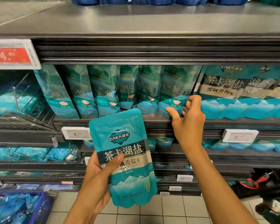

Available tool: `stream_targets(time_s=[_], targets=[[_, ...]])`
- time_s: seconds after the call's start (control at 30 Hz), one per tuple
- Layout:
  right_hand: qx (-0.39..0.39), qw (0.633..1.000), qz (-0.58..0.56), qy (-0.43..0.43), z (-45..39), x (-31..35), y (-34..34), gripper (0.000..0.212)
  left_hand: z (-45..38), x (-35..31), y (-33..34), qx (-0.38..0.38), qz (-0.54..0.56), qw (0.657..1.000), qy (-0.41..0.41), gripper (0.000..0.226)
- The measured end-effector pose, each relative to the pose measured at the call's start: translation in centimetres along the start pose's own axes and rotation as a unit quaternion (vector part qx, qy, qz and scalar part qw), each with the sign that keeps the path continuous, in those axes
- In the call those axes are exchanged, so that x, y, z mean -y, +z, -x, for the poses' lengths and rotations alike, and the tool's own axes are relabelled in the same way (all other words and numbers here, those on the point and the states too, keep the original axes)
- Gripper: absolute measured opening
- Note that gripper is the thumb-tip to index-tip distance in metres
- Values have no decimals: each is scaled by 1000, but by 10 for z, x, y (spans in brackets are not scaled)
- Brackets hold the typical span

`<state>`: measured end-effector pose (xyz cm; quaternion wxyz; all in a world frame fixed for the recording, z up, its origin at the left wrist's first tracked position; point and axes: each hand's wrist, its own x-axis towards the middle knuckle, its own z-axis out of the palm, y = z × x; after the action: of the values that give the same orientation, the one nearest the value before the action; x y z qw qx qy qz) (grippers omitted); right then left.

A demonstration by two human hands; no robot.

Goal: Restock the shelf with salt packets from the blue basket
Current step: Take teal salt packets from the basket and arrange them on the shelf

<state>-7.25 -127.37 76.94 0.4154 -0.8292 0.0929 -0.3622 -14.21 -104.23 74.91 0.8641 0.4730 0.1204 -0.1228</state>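
- Your left hand (97,177) grips one salt packet (126,159) upright in front of the shelves, thumb across the printed band, fingers curled behind it.
- That packet: a glossy teal pouch with rounded corners, a dark title band and a pale mountain print low on its face.
- Your right hand (187,117) reaches to the middle shelf (233,122); its fingers curl round the right edge of the last darker packet (173,92) in a standing row, thumb low on that packet's front.
- The standing row (103,92) leans slightly left, packets pressed side by side, film shiny and creased.
- Just right of your right hand stands a lighter teal stack (242,92) with the same design as the held packet, its faces overlapping.
- Left of the row, a wire divider (23,101) fences off more teal bags.
- Price tags: a red one (10,54) at upper left, a white one (76,134) touching the held packet's left edge, another white one (239,135) to the right.
- The blue basket (37,207) sits at lower left on the tiled floor (168,212), with blue packets inside.
- Shelf edges are dark, ribbed metal rails.
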Motion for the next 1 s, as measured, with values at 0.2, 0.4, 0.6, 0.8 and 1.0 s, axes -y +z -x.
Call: stream_targets(time_s=[0.2, 0.4, 0.6, 0.8, 1.0], targets=[[42, 998, 41, 13, -7, -1, 9, 35, -1, 2, 0, 7, -3, 1000, -5, 29], [75, 996, 22, 50, -15, -3, 14, 35, -2, 7, 2, 19, -5, 1000, 1, 35], [88, 993, 55, 50, 0, 7, -7, 38, -3, 6, 8, 45, -19, 999, 16, 34], [49, 996, -72, 27, 48, 1, -64, 36, -10, 2, 36, 110, -65, 991, 41, 51], [317, 882, -319, 142, 49, -7, -91, 33, -29, 1, 104, 192, -130, 963, 139, 29]])
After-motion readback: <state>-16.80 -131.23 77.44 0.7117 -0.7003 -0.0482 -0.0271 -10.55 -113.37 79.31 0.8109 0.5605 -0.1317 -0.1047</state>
